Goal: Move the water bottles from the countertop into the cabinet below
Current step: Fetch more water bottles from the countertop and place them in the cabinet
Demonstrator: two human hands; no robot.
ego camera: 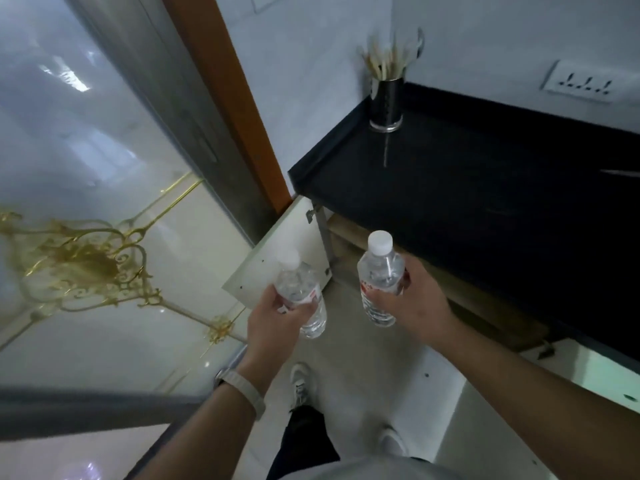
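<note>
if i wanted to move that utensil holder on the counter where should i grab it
Likely grip the utensil holder round its dark cylindrical body, coming from the front or right: it stands upright at the countertop's back-left corner near the wall, and sticks fan out of its top.

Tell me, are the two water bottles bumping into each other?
Apart. The head view shows a strip of pale floor plainly between the left water bottle and the right water bottle.
</note>
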